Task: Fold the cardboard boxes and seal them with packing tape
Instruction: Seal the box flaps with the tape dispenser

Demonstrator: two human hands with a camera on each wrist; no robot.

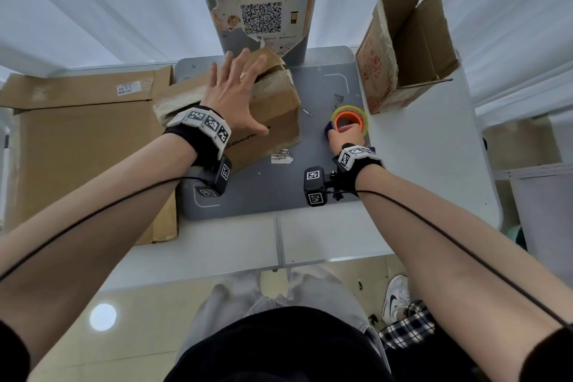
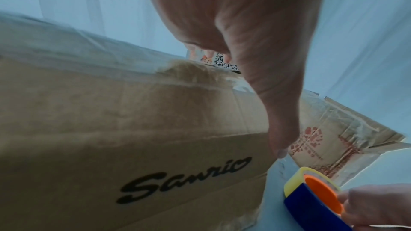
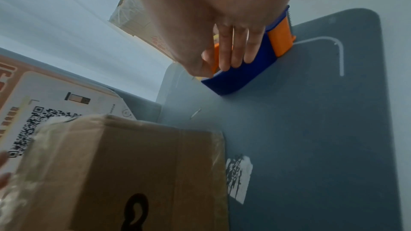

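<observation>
A brown cardboard box (image 1: 273, 108) (image 2: 111, 129) (image 3: 133, 164), printed "Sanrio" and wrapped in old tape, stands on the grey mat (image 1: 279, 189). My left hand (image 1: 238, 93) lies flat on its top with fingers spread, the thumb (image 2: 282, 129) hanging down the right side. To the right on the mat sits a tape dispenser (image 1: 348, 121) (image 2: 311, 198) (image 3: 244, 71), blue with an orange core and clear tape. My right hand (image 1: 344, 135) (image 3: 222, 50) grips it, fingers curled over the blue body.
An open cardboard box (image 1: 403, 49) with red print lies on its side at the back right. Flattened cardboard (image 1: 83, 146) covers the table's left. A grey post with an orange QR poster (image 1: 263, 3) rises behind the mat. White curtains surround the table.
</observation>
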